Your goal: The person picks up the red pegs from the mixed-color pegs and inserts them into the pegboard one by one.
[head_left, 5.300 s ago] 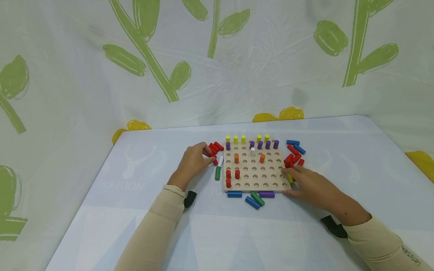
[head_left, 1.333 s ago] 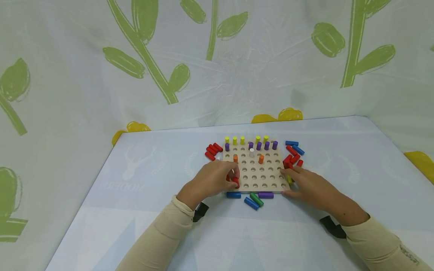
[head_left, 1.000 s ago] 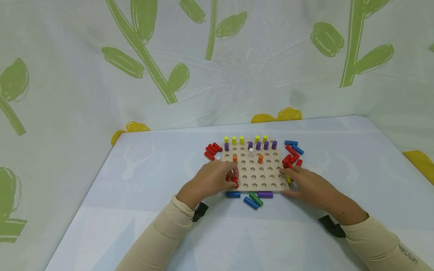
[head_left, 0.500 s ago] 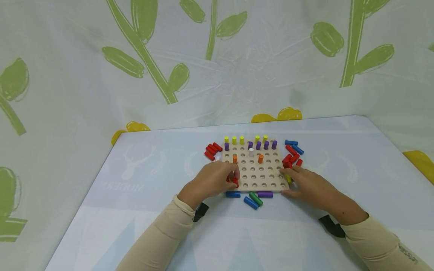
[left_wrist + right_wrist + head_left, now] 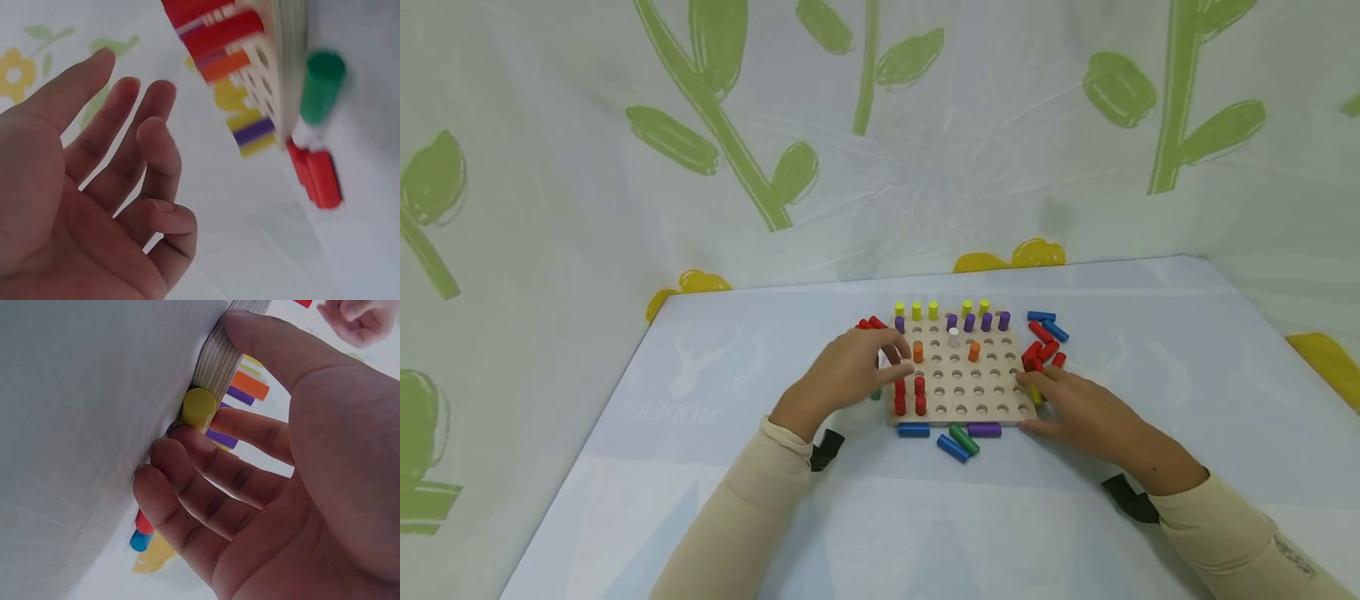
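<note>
A wooden pegboard [image 5: 968, 401] lies flat with several pegs upright in its holes. At its front left corner stands a square of red pegs [image 5: 921, 405]. My left hand [image 5: 846, 371] hovers over the board's left edge, fingers loosely bent and holding nothing. Below it are a green peg [image 5: 319, 87], a white one partly hidden, and red pegs [image 5: 325, 178]. My right hand [image 5: 1082, 417] rests at the board's right edge, thumb on the front corner and index finger at the side. A loose yellow peg [image 5: 199, 406] lies between those fingers and the board.
Yellow pegs [image 5: 933, 311] and purple pegs [image 5: 987, 322] stand in the back rows, with a white peg [image 5: 953, 337] and orange pegs [image 5: 973, 352] nearer. Loose red pegs [image 5: 1049, 350] and blue pegs [image 5: 1056, 331] lie right. A green peg [image 5: 964, 439] lies in front among others.
A red peg taken from the left pile went into the front row and was let go. My left hand then drew back, up and left. The right hand stays at the board's edge.
</note>
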Demonstrator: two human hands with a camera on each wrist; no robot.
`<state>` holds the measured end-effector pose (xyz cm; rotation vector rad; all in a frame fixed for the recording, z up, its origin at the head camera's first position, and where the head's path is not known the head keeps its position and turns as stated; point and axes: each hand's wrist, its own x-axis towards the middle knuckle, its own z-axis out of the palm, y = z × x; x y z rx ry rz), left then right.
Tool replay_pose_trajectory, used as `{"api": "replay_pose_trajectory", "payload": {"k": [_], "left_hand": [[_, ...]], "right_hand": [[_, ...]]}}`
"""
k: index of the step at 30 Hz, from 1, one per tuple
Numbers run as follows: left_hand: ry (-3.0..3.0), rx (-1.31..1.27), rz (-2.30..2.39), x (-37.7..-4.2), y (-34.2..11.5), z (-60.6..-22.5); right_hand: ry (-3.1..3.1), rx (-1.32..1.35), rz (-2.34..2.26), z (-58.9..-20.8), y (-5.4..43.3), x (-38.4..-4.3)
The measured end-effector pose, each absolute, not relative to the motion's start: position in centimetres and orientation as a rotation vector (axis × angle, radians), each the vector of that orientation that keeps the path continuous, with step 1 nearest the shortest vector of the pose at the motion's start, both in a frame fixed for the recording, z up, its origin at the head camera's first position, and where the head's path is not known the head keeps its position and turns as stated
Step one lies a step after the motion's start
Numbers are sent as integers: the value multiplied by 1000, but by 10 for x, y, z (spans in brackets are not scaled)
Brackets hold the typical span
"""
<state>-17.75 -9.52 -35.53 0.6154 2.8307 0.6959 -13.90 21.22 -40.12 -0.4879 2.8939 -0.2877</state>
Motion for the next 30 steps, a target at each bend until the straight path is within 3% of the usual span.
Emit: {"api": "replay_pose_trajectory", "payload": {"k": [12, 30], "left_hand": [[2941, 374, 714, -215, -123, -357], [2840, 59, 531, -240, -137, -386]], "right_hand": [[2892, -481, -275, -400, 211, -139], [2890, -495, -301, -399, 211, -138]]}}
